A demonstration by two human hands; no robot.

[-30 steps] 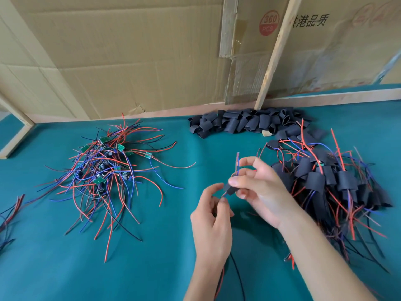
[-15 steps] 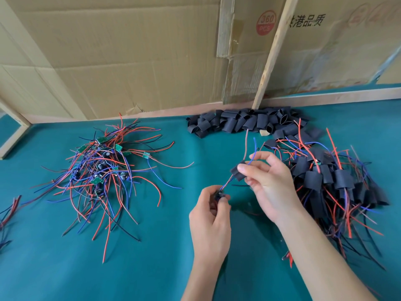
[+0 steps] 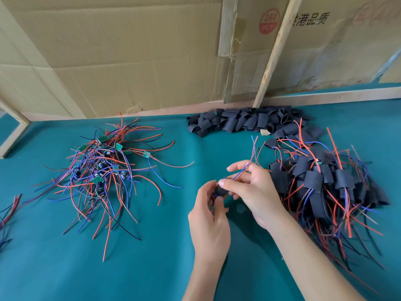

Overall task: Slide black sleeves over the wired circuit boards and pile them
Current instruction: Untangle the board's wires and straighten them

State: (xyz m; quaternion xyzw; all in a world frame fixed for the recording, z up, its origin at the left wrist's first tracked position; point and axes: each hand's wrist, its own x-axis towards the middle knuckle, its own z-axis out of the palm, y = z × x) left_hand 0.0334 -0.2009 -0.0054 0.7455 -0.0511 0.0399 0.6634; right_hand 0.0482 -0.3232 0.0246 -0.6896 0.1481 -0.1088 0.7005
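Note:
My left hand point(image 3: 209, 216) pinches a small wired circuit board from below, mostly hidden by my fingers. My right hand point(image 3: 252, 190) holds a black sleeve point(image 3: 221, 190) on that board's wires, and the red and blue wire ends point(image 3: 251, 152) stick up past my fingers. A tangle of bare wired boards point(image 3: 104, 170) lies at the left. Loose black sleeves point(image 3: 245, 121) are heaped at the back. The pile of sleeved boards point(image 3: 325, 185) sits at the right, beside my right hand.
The table has a teal cloth point(image 3: 130, 268). Cardboard sheets point(image 3: 130, 51) and a leaning wooden strip point(image 3: 275, 51) stand behind it. A few more wires point(image 3: 8, 209) lie at the left edge. A wooden frame point(image 3: 13, 135) borders the far left.
The sleeve has slid down the wires from the raised right hand toward the left hand. Both hands have come closer together; the wire ends now show above the right fingers.

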